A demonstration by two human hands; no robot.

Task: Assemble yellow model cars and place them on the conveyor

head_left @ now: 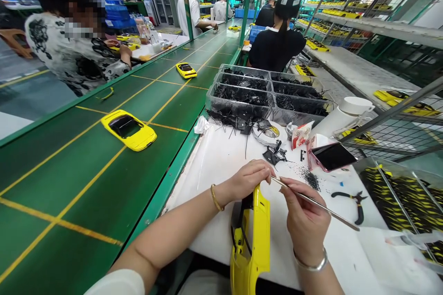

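Note:
My left hand (pixel 251 177) is closed on the far end of a yellow toy car body (pixel 261 235), which is tilted on its side over the table's front edge. Black trim and a thin black strip show inside its opening. In my right hand (pixel 308 216) is a slim metal tool (pixel 341 220), gripped like a pen, its tip close to my left fingertips at the car body's end. What the tip touches is hidden by my fingers. Black-handled side cutters (pixel 358 205) lie to the right of my right hand, and small black scraps (pixel 311 179) lie just beyond it.
On my left runs a green conveyor belt (pixel 86 161) carrying yellow car bodies (pixel 129 130). A divided clear bin (pixel 242 101) of black parts stands at the table's back. A phone (pixel 332 156), a white flask (pixel 346 117) and a rack sit rightward. Co-workers (pixel 277 41) sit along the line.

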